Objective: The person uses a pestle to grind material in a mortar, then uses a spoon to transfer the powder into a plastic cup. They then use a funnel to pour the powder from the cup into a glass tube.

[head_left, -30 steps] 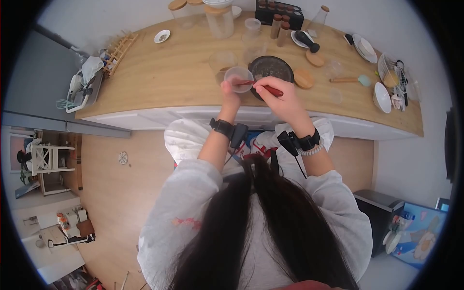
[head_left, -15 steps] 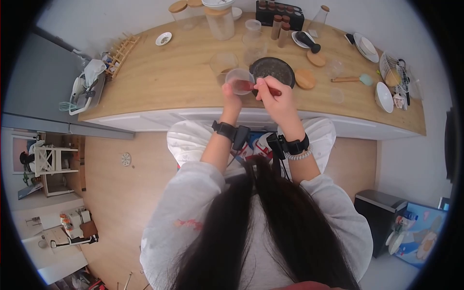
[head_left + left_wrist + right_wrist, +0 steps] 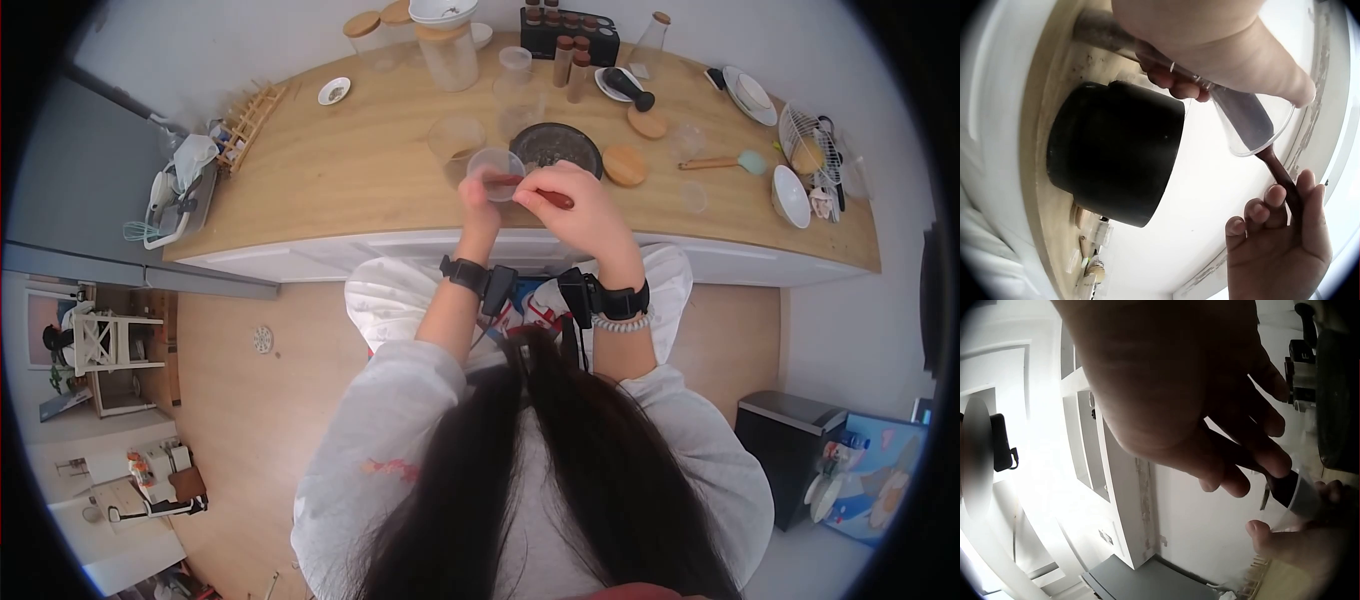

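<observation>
My left hand (image 3: 481,208) holds a clear plastic cup (image 3: 497,160) tilted in front of the mortar, its fingers wrapped around the side. The right hand (image 3: 590,210) pinches the handle of a dark red spatula (image 3: 1285,178) between thumb and fingers. The flat, wide blade lies inside the cup, and its neck passes over the rim. Beside the hands stands a black mortar (image 3: 555,140), partly hidden by the right hand in the head view. A larger clear container (image 3: 455,148) with brown contents sits just behind the cup.
A round wooden lid (image 3: 625,165) lies right of the mortar. Farther back are a black pestle (image 3: 630,88) on a white dish, corked tubes (image 3: 578,78), a spice rack (image 3: 570,40) and lidded jars (image 3: 447,60). A spatula with a pale green head (image 3: 752,161) and a white bowl (image 3: 790,197) are to the right.
The right hand has rolled so more of its back faces the head camera, and the spatula's handle end has come slightly down and left. The left hand still holds the cup nearly in place.
</observation>
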`<state>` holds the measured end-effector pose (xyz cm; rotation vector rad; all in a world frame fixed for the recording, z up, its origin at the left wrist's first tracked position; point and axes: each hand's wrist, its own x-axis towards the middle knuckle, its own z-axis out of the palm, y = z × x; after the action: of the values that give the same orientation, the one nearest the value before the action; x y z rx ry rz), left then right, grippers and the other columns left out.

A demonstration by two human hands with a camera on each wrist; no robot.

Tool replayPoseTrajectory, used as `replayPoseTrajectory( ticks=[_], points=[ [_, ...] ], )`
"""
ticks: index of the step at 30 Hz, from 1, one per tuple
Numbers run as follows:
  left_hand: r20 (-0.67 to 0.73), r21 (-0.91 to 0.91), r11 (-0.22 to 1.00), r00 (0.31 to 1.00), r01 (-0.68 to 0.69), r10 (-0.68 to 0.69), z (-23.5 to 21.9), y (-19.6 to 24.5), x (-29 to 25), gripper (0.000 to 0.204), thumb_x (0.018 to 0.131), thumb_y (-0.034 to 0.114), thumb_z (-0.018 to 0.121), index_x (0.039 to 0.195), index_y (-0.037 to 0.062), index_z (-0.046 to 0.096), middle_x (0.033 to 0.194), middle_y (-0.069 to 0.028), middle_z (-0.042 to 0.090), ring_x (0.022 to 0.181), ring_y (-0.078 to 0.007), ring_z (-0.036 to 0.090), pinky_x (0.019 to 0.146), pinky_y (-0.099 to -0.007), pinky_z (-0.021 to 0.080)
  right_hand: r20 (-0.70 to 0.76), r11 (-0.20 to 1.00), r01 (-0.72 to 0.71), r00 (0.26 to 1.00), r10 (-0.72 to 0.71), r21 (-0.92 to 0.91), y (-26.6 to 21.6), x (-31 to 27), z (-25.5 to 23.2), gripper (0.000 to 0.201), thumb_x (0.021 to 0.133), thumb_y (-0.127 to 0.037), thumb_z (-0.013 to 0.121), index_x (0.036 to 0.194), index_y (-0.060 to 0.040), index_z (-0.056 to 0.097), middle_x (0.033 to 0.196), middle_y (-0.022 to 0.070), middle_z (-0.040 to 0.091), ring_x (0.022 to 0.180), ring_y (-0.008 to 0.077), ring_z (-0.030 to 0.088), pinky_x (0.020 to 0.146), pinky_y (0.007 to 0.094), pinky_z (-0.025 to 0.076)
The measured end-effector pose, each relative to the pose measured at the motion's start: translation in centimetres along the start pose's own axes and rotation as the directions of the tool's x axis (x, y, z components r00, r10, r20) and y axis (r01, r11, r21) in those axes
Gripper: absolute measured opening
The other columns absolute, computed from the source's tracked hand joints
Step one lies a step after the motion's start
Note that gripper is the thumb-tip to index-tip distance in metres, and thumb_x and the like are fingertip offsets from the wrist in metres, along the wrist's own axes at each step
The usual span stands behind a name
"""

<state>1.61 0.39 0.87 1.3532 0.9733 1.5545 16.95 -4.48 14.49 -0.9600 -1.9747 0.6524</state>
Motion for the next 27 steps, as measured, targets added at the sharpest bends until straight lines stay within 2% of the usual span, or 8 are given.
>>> replayPoseTrajectory(
  ticks=[6,9,12,15,18,21,24,27],
  points=[
    [-0.018,-0.127,0.992,1.000,0.002,-0.004,0.4,-0.2,-0.2,0.080,0.075,0.075,0.029,0.086,0.0013,0.058,0.089,-0.0079,0.059,0.087,-0.0177,0.053,0.079,-0.0305,0.040,0.058,0.861,-0.368,0.927,0.372,0.350,-0.3,0.8,-0.5,0.023,0.085,-0.022,0.059,0.078,-0.0009,0.065,0.058,0.0024,0.046,0.054,0.0100,0.039,0.052,0.0240,0.033],
    [-0.018,-0.141,0.990,1.000,-0.015,0.013,0.3,-0.9,-0.2,0.079,0.075,0.074,0.030,0.089,0.0011,0.059,0.091,-0.0080,0.059,0.089,-0.0179,0.053,0.080,-0.0312,0.040,-0.061,0.928,-0.233,0.963,0.261,0.291,-0.1,0.7,-0.1,0.027,0.087,-0.023,0.057,0.075,0.0005,0.064,0.060,0.0007,0.045,0.054,0.0084,0.037,0.050,0.0230,0.031],
    [-0.009,-0.169,0.985,1.000,-0.018,0.017,0.1,-1.1,-0.2,0.080,0.075,0.074,0.030,0.090,0.0012,0.059,0.091,-0.0082,0.060,0.089,-0.0184,0.053,0.080,-0.0318,0.041,-0.102,0.920,-0.214,0.960,0.260,0.329,0.8,0.3,0.8,0.028,0.087,-0.023,0.056,0.074,0.0003,0.063,0.062,0.0010,0.046,0.054,0.0083,0.038,0.049,0.0230,0.030],
    [-0.033,-0.179,0.984,0.999,-0.008,0.002,0.6,0.1,-0.3,0.081,0.074,0.075,0.029,0.089,0.0017,0.058,0.089,-0.0081,0.059,0.088,-0.0190,0.054,0.080,-0.0324,0.041,-0.310,0.872,-0.140,0.898,0.311,0.469,2.2,0.0,2.4,0.026,0.087,-0.021,0.056,0.073,0.0001,0.062,0.061,0.0021,0.046,0.053,0.0088,0.038,0.049,0.0239,0.029],
    [-0.063,-0.137,0.991,0.998,0.011,-0.020,0.3,-0.5,-0.3,0.082,0.074,0.077,0.028,0.088,0.0020,0.058,0.087,-0.0088,0.059,0.087,-0.0200,0.054,0.079,-0.0332,0.042,-0.269,0.936,-0.114,0.940,0.210,0.334,2.5,-0.2,2.2,0.021,0.085,-0.018,0.057,0.075,-0.0001,0.061,0.061,0.0036,0.046,0.053,0.0101,0.038,0.048,0.0242,0.029],
    [-0.091,-0.118,0.993,0.995,0.028,-0.039,0.3,-1.2,-0.6,0.083,0.073,0.077,0.026,0.087,0.0018,0.057,0.087,-0.0102,0.059,0.087,-0.0210,0.055,0.079,-0.0339,0.042,-0.223,0.947,-0.078,0.963,0.153,0.310,0.8,-0.4,1.7,0.017,0.084,-0.016,0.059,0.076,0.0000,0.060,0.060,0.0047,0.046,0.053,0.0113,0.038,0.049,0.0250,0.030],
    [-0.058,-0.107,0.994,0.998,0.006,-0.012,0.5,-0.3,-0.5,0.082,0.074,0.077,0.027,0.086,0.0015,0.056,0.086,-0.0106,0.059,0.085,-0.0216,0.056,0.078,-0.0342,0.043,-0.291,0.962,-0.126,0.936,0.196,0.242,1.5,-0.7,1.8,0.017,0.084,-0.015,0.059,0.076,0.0000,0.057,0.059,0.0048,0.044,0.053,0.0120,0.038,0.048,0.0261,0.030],
    [-0.066,-0.081,0.997,0.998,0.005,-0.010,0.3,-0.7,-0.7,0.081,0.074,0.076,0.028,0.086,0.0011,0.055,0.085,-0.0111,0.059,0.084,-0.0219,0.056,0.078,-0.0344,0.043,-0.201,0.955,-0.130,0.962,0.187,0.267,1.1,-0.8,1.4,0.019,0.084,-0.015,0.059,0.072,-0.0001,0.055,0.058,0.0045,0.042,0.053,0.0125,0.037,0.048,0.0268,0.030]
  ],
)
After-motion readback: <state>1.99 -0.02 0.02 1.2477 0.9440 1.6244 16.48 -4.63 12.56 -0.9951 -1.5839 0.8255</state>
